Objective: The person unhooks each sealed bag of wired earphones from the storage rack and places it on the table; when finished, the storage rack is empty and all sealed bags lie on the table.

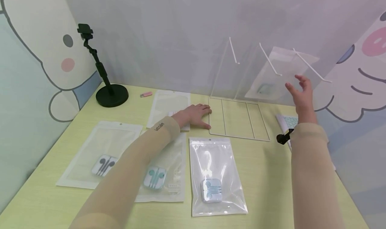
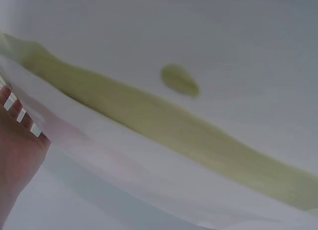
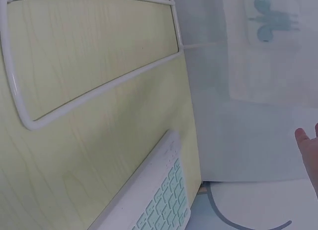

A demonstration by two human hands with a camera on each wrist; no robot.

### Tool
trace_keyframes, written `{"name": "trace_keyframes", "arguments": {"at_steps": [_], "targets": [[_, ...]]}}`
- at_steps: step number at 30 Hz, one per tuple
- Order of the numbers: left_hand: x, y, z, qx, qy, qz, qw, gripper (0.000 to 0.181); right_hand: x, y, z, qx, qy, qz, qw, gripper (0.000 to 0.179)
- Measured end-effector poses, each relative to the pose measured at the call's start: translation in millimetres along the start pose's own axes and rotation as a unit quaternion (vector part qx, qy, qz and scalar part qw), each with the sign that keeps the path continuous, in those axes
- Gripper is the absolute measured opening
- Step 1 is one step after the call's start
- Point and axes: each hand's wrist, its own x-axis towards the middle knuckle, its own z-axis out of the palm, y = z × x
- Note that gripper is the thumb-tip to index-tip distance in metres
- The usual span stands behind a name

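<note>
A white wire rack stands against the back wall, its base flat on the table and its hooks jutting forward. My left hand lies at the left edge of that base, fingertips at the wire. From the right-hand hook hangs a translucent zip bag with an earphone case low inside it. My right hand is raised just in front of this bag, thumb and fingers apart, holding nothing. In the left wrist view a pale sheet covers most of the scene, with the left hand partly visible.
Bagged earphones lie in front: a glossy bag at centre and frosted bags to the left. Another bag lies beneath my left wrist. A pink USB stick, a black phone stand and a white keyboard are around.
</note>
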Motion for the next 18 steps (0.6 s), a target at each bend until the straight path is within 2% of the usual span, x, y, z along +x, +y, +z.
{"name": "trace_keyframes", "arguments": {"at_steps": [6, 8, 13, 16, 18], "targets": [[-0.5, 0.7, -0.8, -0.005, 0.003, 0.003, 1.0000, 0.086, -2.8, 7, 0, 0.029, 0.037, -0.010, 0.9988, 0.047], [-0.5, 0.7, -0.9, -0.006, 0.004, 0.003, 1.0000, 0.087, -4.7, 10, -2, 0.019, 0.045, -0.002, 0.9988, 0.045], [0.0, 0.2, -1.5, -0.010, 0.002, 0.002, 0.9999, 0.089, -10.2, 17, -4, -0.012, 0.053, -0.016, 0.9984, 0.040], [-1.2, 1.2, -2.1, -0.016, -0.001, 0.002, 0.9999, 0.091, -12.2, 20, -6, -0.011, 0.054, -0.027, 0.9981, 0.037], [-2.7, 2.0, -2.6, -0.021, -0.003, 0.003, 0.9998, 0.092, -13.9, 20, -8, 0.000, 0.048, -0.015, 0.9987, 0.039]]}}
